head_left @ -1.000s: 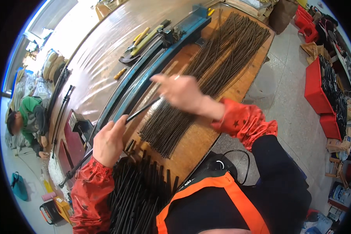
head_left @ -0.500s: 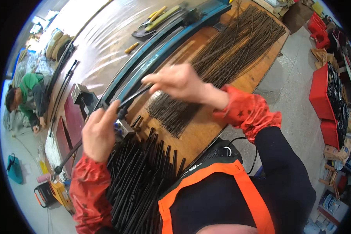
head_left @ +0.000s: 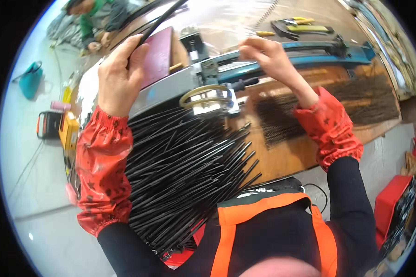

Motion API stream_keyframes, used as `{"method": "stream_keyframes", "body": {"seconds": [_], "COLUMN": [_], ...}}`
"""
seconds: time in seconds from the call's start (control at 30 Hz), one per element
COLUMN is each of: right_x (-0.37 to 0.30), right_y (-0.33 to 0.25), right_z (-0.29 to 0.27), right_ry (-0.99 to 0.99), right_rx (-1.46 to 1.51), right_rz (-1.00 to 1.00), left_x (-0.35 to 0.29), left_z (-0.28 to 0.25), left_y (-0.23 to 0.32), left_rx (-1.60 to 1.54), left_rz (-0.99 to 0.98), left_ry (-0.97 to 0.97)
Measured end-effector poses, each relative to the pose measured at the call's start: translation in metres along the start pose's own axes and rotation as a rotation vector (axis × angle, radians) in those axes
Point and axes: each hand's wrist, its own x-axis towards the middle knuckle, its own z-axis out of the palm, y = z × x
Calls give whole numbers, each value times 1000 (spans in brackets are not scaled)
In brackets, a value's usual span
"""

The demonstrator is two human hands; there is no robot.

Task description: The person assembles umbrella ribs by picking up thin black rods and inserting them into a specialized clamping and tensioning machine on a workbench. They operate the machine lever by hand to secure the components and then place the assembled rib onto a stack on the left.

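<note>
My left hand (head_left: 121, 76), at the upper left, is closed around a long black tube (head_left: 164, 19) that slants up and away past the top edge. My right hand (head_left: 268, 57) is raised over the blue metal rail (head_left: 323, 57), its fingers pinched together and slightly blurred. A thin coiled wire (head_left: 266, 15) runs up from those fingertips; the grip itself is partly hidden. Between my forearms lies a large pile of black tubes (head_left: 185, 171). Past my right wrist, a bundle of dark coiled wires (head_left: 370, 102) is spread on the wooden bench (head_left: 282, 162).
A small machine with a yellowish hose loop (head_left: 207, 96) stands between my hands. Pliers (head_left: 300, 21) and other hand tools lie behind the rail. A co-worker in green (head_left: 94, 23) sits at the far left. Red bins (head_left: 393, 203) stand at the right.
My view has turned, so the bench now runs across it. My hands have moved apart; the left has carried the black tube up and left, away from the right hand.
</note>
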Motion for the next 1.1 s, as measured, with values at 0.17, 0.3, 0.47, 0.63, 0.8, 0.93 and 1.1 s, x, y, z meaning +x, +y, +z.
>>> {"method": "stream_keyframes", "body": {"seconds": [0.17, 0.3, 0.47, 0.63, 0.8, 0.93, 1.1], "right_x": [67, 78, 93, 84, 31, -14, -21], "right_y": [-17, -3, -28, -28, 41, 54, 50], "right_z": [82, 95, 115, 117, -3, -117, -130], "right_ry": [-144, -122, -405, -349, -40, 118, 116], "right_rx": [-69, -159, -441, -747, -940, -1120, -1005], "right_rz": [-243, -413, -309, -498, -540, -324, -304], "left_x": [-44, -86, -102, -100, -106, -104, -61], "left_z": [-46, -67, -57, -53, -50, -5, 79], "left_y": [-37, -62, -70, -79, -94, -91, -71], "left_rx": [146, 176, 141, 160, 196, 179, 39], "left_rz": [-15, -93, -117, -125, -195, -86, 1], "left_ry": [30, 5, 10, -39, -178, -336, -357]}}
